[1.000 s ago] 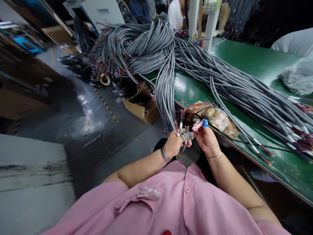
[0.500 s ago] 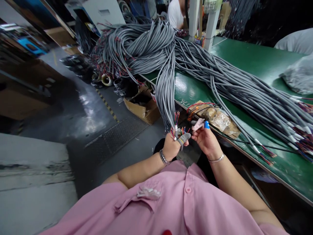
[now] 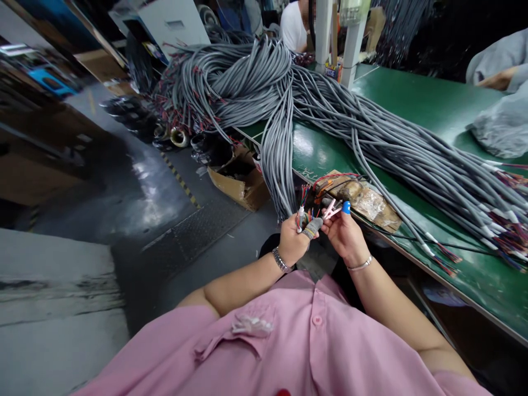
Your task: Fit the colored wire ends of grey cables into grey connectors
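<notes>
My left hand (image 3: 292, 242) is closed around the ends of grey cables (image 3: 276, 165) that hang off the table edge. Short coloured wires (image 3: 305, 192) fan out above the fist, beside a white-banded cable end (image 3: 300, 219). A grey knit finger cover sits on the left thumb. Close by on the right, my right hand (image 3: 348, 239) pinches a small pink clip (image 3: 331, 209), its two arms spread in a V and its tip near the left thumb. Blue covering wraps a right fingertip. The exact contact between clip and wires is too small to tell.
A large heap of grey cables (image 3: 247, 82) covers the green table (image 3: 416, 93). Near its edge lies a taped cardboard piece (image 3: 379, 206). An open carton (image 3: 233, 184) stands on the floor. Across the table are a person in white (image 3: 292, 27) and another person's grey sleeve (image 3: 495, 60).
The pink clip has turned, and its spread arms now show, tip toward the left thumb. My left hand has shifted slightly right. A co-worker's forearm has come into view at the far right.
</notes>
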A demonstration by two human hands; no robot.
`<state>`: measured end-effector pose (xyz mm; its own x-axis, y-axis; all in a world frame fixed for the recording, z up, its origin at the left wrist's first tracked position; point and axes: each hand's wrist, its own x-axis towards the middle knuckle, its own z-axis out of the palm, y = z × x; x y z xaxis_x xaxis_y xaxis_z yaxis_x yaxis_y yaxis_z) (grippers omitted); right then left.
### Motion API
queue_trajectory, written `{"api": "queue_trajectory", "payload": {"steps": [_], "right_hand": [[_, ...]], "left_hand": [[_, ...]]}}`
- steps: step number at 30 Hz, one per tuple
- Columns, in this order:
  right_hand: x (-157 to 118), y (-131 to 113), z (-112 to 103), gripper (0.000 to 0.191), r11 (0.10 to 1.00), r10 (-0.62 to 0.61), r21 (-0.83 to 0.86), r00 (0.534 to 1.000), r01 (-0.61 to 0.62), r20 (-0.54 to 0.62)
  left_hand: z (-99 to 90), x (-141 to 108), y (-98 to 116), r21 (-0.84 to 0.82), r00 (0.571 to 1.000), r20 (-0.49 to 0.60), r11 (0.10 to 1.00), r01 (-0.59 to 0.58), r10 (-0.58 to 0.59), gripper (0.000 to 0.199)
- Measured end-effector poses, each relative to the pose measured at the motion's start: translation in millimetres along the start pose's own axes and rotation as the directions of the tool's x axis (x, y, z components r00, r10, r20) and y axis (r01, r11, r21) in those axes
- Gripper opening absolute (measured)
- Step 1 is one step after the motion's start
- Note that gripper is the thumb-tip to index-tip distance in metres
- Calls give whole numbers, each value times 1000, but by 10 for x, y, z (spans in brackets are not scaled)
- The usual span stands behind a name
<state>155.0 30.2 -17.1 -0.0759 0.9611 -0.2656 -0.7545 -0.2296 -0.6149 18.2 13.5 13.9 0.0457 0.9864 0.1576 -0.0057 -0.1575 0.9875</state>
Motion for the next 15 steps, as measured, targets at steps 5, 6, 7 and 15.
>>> {"api": "queue_trajectory", "payload": {"steps": [5,6,7,15], "right_hand": [[40,-3,-15,38,1000,7,13,1000,-7,18],[49,-7,-13,37,1000,13,22,999,-14,33],[58,-10,-8,37,999,17,32,999,-19,47],[114,12,64,35,998,-39,37,997,42,-62]], "left_hand": [[27,4,61,50,1000,-12,999,5,-5,32],[28,3,61,61,1000,-14,998,9,-8,32],[28,2,58,74,1000,-16,997,12,-11,32],[28,-39,8,92,999,-4,995,40,-40,31]]}}
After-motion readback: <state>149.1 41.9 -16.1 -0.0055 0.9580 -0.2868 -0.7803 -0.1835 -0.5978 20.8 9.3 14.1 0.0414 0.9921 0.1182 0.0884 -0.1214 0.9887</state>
